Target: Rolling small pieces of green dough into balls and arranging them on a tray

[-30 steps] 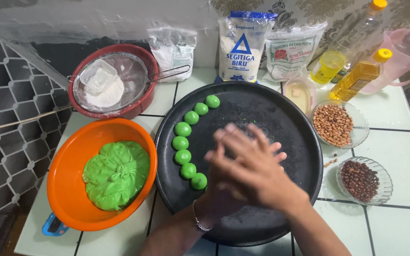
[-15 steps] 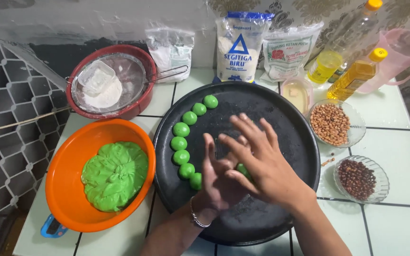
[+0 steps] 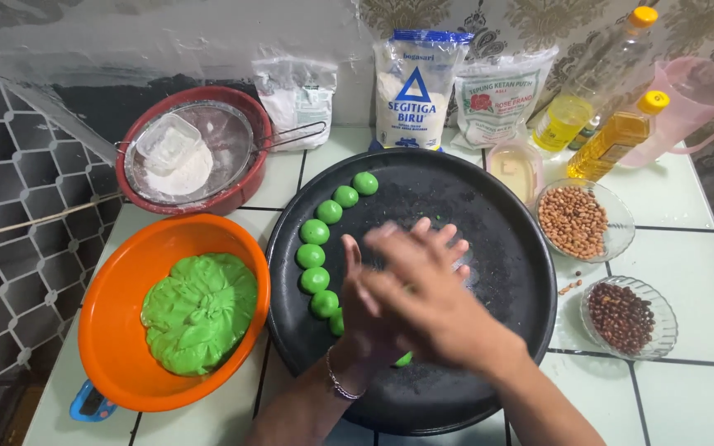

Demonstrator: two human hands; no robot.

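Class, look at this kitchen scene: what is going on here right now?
A person presses both palms together over a round black tray, the right hand laid across the left hand; what lies between them is hidden. A curved row of small green dough balls sits along the tray's left side. Beside it, an orange bowl holds a mound of green dough. To the right stand two glass dishes of peanuts, one lighter, one darker.

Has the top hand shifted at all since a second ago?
Yes. The right hand, laid over the left hand, has slid slightly left toward the row of green dough balls on the black tray.
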